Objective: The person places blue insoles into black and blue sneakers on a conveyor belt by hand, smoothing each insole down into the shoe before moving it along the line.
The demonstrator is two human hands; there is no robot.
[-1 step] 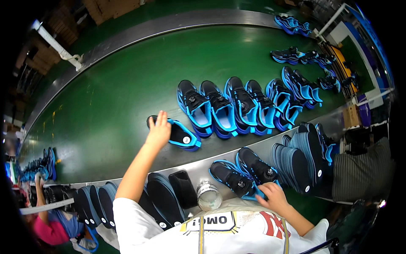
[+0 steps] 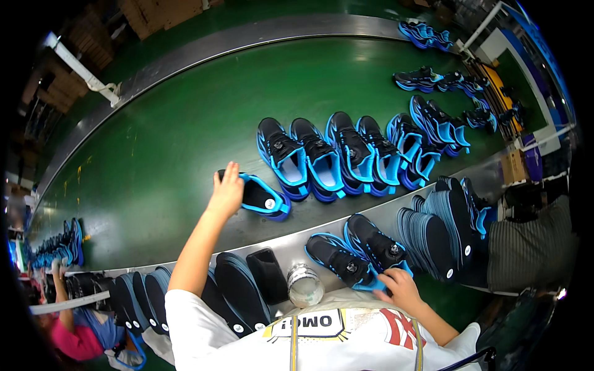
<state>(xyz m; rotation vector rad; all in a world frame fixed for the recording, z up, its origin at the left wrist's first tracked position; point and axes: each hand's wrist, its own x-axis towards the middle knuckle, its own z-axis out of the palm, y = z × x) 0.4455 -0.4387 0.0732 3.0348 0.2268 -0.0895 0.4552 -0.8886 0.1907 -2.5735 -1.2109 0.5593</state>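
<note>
A black sneaker with blue trim (image 2: 266,196) lies at an angle on the green belt, its heel toward the lower right. Over its toe end rests my left hand (image 2: 228,193), fingers stretched out and covering the front. A round white sticker marks the dark insole inside this shoe. By the metal ledge, my right hand (image 2: 401,289) has its fingers bent at the heel of a black and blue sneaker (image 2: 337,256). Close against that shoe sits a second sneaker (image 2: 374,238). My fingertips partly hide both heels.
Several matching sneakers (image 2: 340,148) stand in a row on the green belt (image 2: 167,136). Stacked insoles (image 2: 427,241) lie right of the ledge, more insoles (image 2: 238,284) at left. Between them are a black phone (image 2: 267,275) and a clear jar (image 2: 305,285). Another person's arm (image 2: 62,297) shows far left.
My left hand has shifted slightly left, its fingers closer together over the toe. The sneakers on the belt appear a little further left. My right hand stays at the heel.
</note>
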